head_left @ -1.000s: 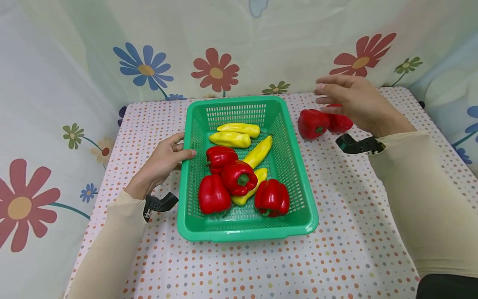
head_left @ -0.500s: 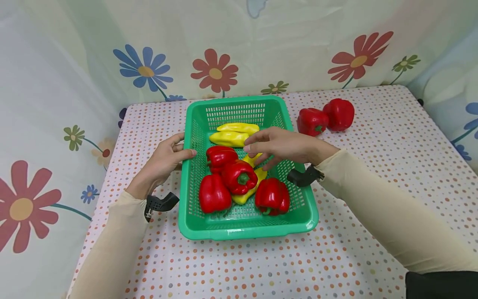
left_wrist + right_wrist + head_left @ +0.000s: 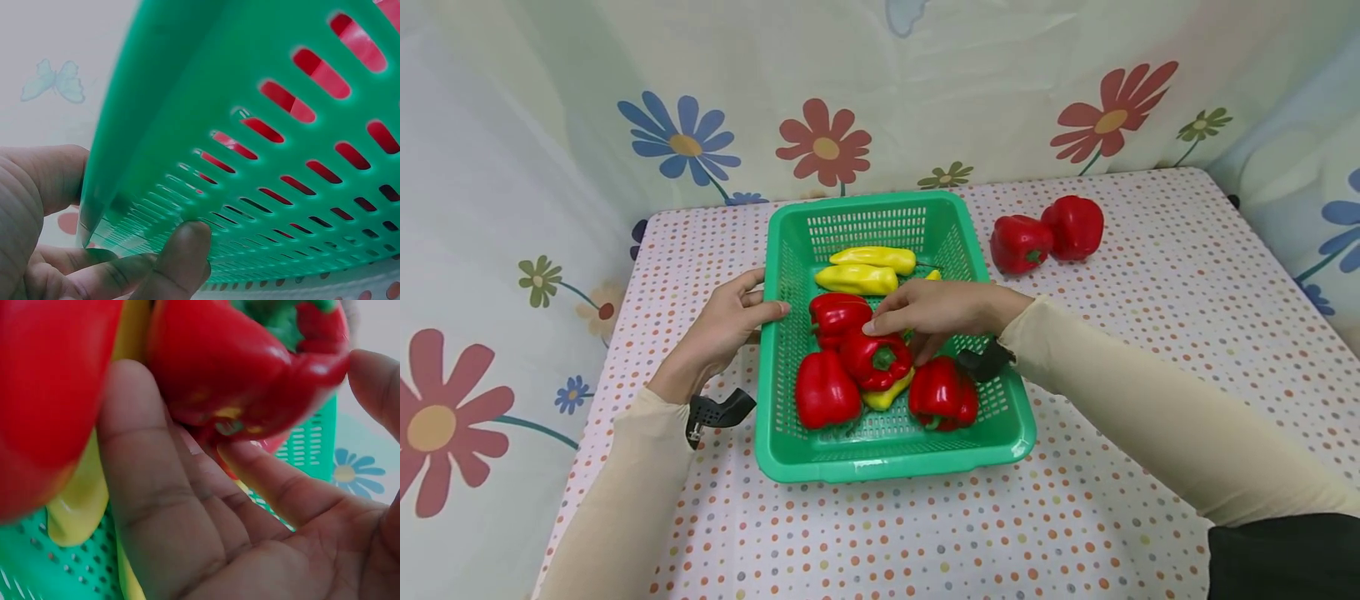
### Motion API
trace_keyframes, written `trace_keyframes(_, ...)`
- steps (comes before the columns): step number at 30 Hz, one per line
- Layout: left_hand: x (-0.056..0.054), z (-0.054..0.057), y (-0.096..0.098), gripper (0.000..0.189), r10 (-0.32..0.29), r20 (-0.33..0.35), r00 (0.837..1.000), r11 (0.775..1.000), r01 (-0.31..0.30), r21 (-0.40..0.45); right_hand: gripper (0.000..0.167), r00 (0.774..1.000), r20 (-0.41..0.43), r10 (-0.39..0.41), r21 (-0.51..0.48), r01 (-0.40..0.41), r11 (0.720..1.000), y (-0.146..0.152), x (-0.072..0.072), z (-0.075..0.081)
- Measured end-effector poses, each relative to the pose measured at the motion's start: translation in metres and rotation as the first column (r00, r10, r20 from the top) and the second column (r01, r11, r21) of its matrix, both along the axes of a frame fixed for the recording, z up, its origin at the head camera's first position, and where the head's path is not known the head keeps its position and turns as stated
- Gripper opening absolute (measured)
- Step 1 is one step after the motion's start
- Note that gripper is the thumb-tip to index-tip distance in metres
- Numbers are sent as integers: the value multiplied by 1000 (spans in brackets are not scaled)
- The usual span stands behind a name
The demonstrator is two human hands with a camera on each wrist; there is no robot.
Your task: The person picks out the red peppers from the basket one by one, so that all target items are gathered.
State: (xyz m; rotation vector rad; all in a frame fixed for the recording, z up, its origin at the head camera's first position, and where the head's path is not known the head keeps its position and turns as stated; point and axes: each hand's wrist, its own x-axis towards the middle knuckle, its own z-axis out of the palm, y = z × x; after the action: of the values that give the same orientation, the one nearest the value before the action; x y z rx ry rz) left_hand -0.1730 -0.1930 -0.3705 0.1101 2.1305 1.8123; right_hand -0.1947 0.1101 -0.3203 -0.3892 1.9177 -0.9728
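Observation:
In the head view, my left hand (image 3: 718, 323) grips the left rim of a green plastic basket (image 3: 895, 471), thumb over the edge; the left wrist view has its fingers (image 3: 181, 256) against the slotted outer wall. My right hand (image 3: 936, 310) is inside the basket, thumb and fingers around a red bell pepper (image 3: 868, 358) with a green stem. The right wrist view shows this bell pepper (image 3: 231, 369) between thumb and fingers. Two more red bell peppers (image 3: 827, 392) lie left of and behind it, and another (image 3: 943, 393) lies just right of my fingers.
Two yellow peppers (image 3: 857, 280) lie at the back of the basket. Others, partly hidden, lie under my right hand and the red peppers. Two red bell peppers (image 3: 1073, 227) sit on the dotted tablecloth (image 3: 1120, 350) right of the basket. A flowered curtain (image 3: 977, 83) hangs behind.
My right hand has moved from above the two bell peppers on the table, leftward into the basket, and down around a red bell pepper. The left hand stays at the rim.

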Motion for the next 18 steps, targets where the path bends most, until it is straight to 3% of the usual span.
trace_keyframes(8, 1, -1, 0, 68, -7, -3, 1000, 1000, 7, 7, 42, 1000, 21, -19, -21, 19, 1000, -9, 4, -6)
trace_keyframes(18, 2, -1, -1, 68, -3, -4, 1000, 1000, 2, -9, 52, 996, 48, -78, -62, 81, 995, -11, 6, -9)
